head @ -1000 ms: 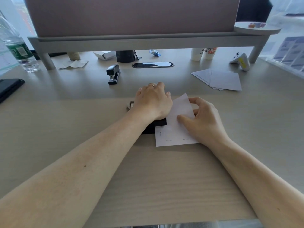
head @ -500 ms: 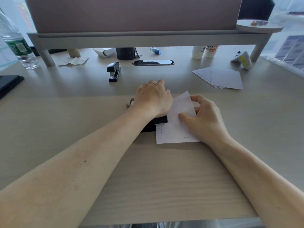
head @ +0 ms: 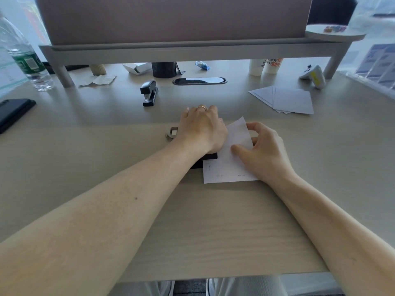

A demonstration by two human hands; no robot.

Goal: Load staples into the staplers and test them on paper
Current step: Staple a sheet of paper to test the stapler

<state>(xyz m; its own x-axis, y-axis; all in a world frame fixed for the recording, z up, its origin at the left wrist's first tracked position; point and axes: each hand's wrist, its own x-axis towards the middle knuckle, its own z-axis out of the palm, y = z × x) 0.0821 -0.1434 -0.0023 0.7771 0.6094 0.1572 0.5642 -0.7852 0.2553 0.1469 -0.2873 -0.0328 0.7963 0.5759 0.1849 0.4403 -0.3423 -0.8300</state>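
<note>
My left hand (head: 202, 129) lies palm down over a black stapler (head: 206, 159) at the middle of the desk, hiding most of it. Only the stapler's near end shows. A white sheet of paper (head: 226, 167) sits in the stapler's right side and carries a few staples near its lower left edge. My right hand (head: 264, 151) pinches the sheet's right part, its far corner lifted. A second black stapler (head: 149, 92) stands alone farther back on the left.
A small metal staple piece (head: 172, 133) lies left of my left hand. A stack of white sheets (head: 286, 100) lies at back right. A water bottle (head: 23, 58), a black phone (head: 12, 113), cups (head: 265, 66) and a monitor riser (head: 192, 51) line the back.
Both hands stay in place on the stapler and paper. The view has shifted slightly; the paper's far corner is lifted a little more.
</note>
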